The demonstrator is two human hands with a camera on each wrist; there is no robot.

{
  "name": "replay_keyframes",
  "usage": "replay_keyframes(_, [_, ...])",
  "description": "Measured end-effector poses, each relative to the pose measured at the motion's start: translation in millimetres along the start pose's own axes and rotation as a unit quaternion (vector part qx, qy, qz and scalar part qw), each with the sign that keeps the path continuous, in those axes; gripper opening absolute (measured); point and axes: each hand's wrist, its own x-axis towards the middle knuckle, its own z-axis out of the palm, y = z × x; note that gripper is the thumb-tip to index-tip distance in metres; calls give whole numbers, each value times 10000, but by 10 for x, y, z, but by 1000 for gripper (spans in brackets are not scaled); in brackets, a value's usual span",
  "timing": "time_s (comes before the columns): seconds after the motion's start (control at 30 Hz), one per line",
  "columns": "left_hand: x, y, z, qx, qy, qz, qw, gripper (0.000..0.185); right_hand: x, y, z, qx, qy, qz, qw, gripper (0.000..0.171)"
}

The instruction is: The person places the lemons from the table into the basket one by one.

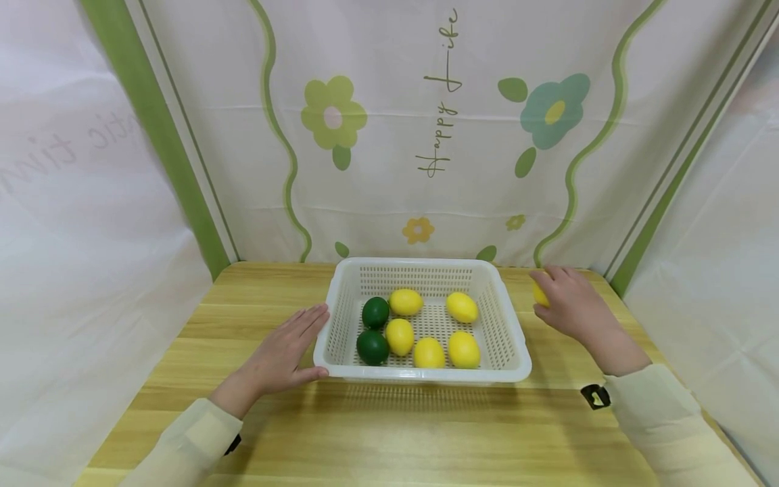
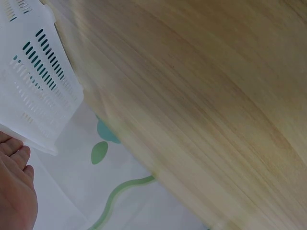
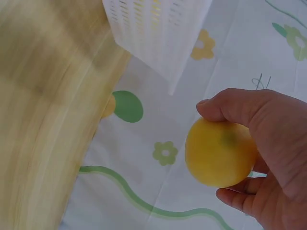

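A white perforated plastic basket (image 1: 422, 374) stands on the wooden table. Inside it lie several yellow lemons (image 1: 464, 350) and two dark green, rounded fruits (image 1: 372, 347), grouped toward the left. My left hand (image 1: 286, 348) touches the basket's left rim, its fingers straight and the thumb at the near corner. To the right of the basket, apart from it, my right hand (image 1: 575, 308) holds a yellow lemon (image 3: 218, 153) between thumb and fingers. In the head view that hand covers most of the lemon. Only part of the left hand (image 2: 17, 187) enters the left wrist view.
The wooden table (image 1: 426, 433) extends around the basket on all sides. Behind it hangs a white curtain (image 1: 389, 135) printed with flowers and wavy green lines. More white cloth (image 1: 79, 270) hangs at the left, and also at the right.
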Motion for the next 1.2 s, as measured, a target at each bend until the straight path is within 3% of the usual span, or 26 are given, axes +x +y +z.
replay_keyframes(0.6, [-2,-6,-5,16,-52,-37,10000,95,147,-220,-132,-41,-116,-33,9999,52])
replay_keyframes(1.2, [-9,-18,6,-1,-25,-20,10000,95,288,-475,-18,71,-335,-356,9988,56])
